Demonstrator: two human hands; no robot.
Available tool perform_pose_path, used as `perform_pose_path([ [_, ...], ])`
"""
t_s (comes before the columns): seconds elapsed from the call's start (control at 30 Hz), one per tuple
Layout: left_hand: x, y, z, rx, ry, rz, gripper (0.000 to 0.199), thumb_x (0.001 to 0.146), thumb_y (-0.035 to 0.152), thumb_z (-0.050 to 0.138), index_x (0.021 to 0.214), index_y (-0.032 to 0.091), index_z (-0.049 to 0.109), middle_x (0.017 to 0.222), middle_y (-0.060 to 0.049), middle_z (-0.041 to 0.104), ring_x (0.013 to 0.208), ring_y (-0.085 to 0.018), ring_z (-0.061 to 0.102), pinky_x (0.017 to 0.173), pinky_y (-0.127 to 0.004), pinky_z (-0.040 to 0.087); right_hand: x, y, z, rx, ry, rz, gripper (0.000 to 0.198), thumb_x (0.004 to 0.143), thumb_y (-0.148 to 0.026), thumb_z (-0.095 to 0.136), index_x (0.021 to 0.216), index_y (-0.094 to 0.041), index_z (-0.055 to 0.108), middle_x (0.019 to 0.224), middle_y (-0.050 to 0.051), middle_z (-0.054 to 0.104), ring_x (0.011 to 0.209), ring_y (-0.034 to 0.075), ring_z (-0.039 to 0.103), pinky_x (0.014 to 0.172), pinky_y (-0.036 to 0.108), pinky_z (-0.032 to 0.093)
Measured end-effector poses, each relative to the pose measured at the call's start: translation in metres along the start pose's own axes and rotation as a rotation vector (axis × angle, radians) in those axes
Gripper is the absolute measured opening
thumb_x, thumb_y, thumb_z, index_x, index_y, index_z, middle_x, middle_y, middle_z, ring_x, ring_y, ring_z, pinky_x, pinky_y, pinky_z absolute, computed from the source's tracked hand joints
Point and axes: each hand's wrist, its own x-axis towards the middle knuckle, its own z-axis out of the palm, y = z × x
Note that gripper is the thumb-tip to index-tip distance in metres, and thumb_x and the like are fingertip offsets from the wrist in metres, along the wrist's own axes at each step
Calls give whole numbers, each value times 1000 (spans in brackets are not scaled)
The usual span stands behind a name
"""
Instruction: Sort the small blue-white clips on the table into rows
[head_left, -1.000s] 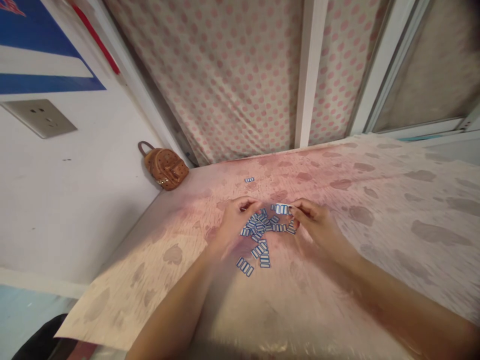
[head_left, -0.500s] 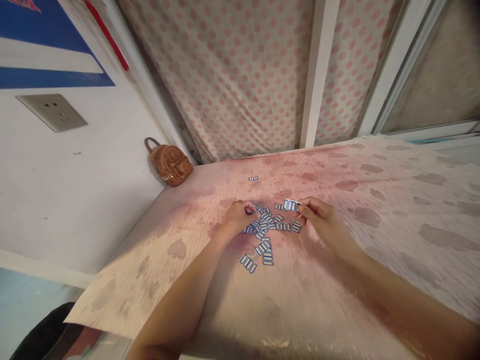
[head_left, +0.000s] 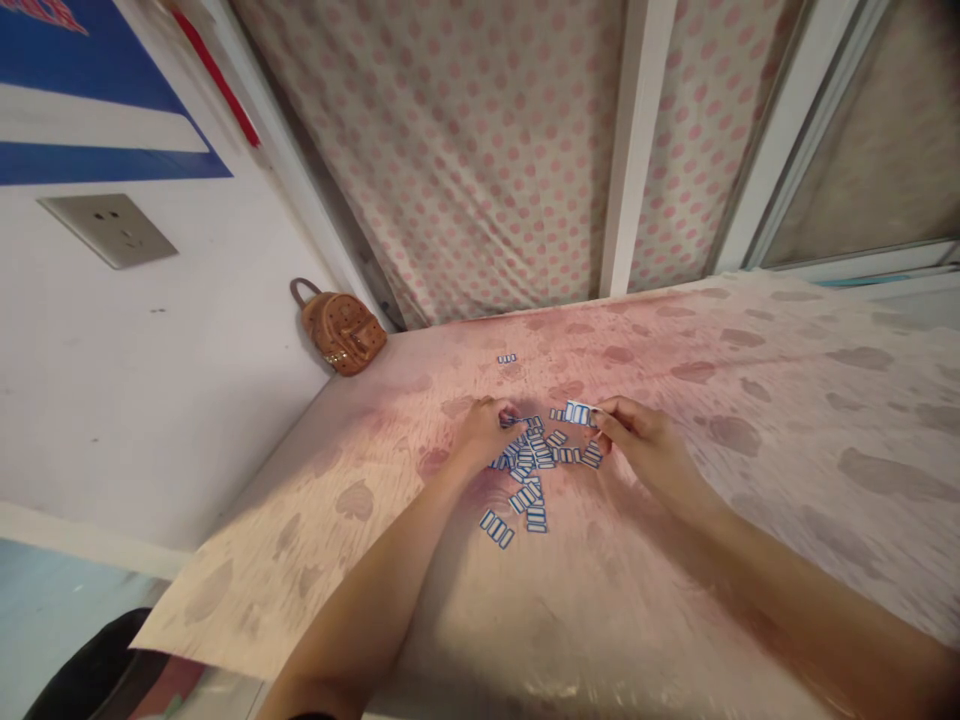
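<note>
A loose pile of small white cards with blue-edged bars (head_left: 531, 460) lies on the cloth-covered table. My right hand (head_left: 641, 435) pinches one such card (head_left: 577, 412) between thumb and fingers, held up just right of the pile. At the pile's left edge is my left hand (head_left: 480, 437), its thumb and fingers curled in over the cards. Whether a card sits between those fingertips is hidden. Nearer to me, a single card (head_left: 496, 529) lies apart from the heap, and another card (head_left: 507, 358) lies beyond it.
A small brown backpack-shaped bag (head_left: 343, 332) leans against the white wall at the table's far left corner. The table (head_left: 757, 480) has a pale cover with leaf-like patterns. Behind it hangs a polka-dot curtain (head_left: 480, 150). A dark rounded object (head_left: 94, 665) stands below the left edge.
My left hand has shifted slightly right and up over the pile, and some cards under it have moved. The right hand still holds its card, slightly lower and to the left.
</note>
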Motion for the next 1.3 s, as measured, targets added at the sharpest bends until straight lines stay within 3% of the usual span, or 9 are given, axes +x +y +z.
perform_pose_path([
  [0.3, 3, 4, 3, -122, -8, -42, 8, 76, 11, 74, 79, 16, 69, 81, -2, 70, 78, -17, 64, 73, -27, 48, -1, -1, 0, -20, 3, 7, 24, 86, -40, 54, 71, -22, 59, 59, -1, 56, 59, 17, 55, 59, 29, 43],
  [0.47, -1, 5, -2, -297, 75, 2, 11, 80, 6, 66, 84, 16, 68, 81, 0, 71, 75, -13, 64, 70, -23, 48, -2, 0, 1, -20, 11, 5, 25, 86, -40, 55, 70, -22, 59, 59, -1, 55, 58, 16, 53, 57, 28, 42],
  [0.7, -8, 18, -10, -459, 170, 20, 7, 85, 19, 67, 87, 17, 74, 84, -3, 74, 73, -15, 66, 69, -24, 50, -7, 1, 6, -3, -17, -1, 23, 89, -37, 53, 77, -21, 64, 63, -1, 57, 61, 17, 54, 58, 28, 42],
  [0.9, -22, 47, -6, -756, 82, -8, 15, 83, 29, 72, 87, 15, 75, 83, -6, 75, 75, -17, 68, 69, -25, 53, -9, 9, 11, 22, -66, 0, 23, 91, -38, 55, 81, -21, 65, 68, -1, 61, 67, 17, 58, 62, 29, 43],
  [1.3, -27, 57, -6, -753, 62, -45, 23, 82, 37, 74, 78, 14, 76, 70, -4, 71, 65, -15, 64, 62, -24, 49, -12, 6, 10, -1, -58, -26, 12, 93, -34, 53, 89, -24, 57, 77, -1, 65, 72, 18, 62, 65, 28, 46],
])
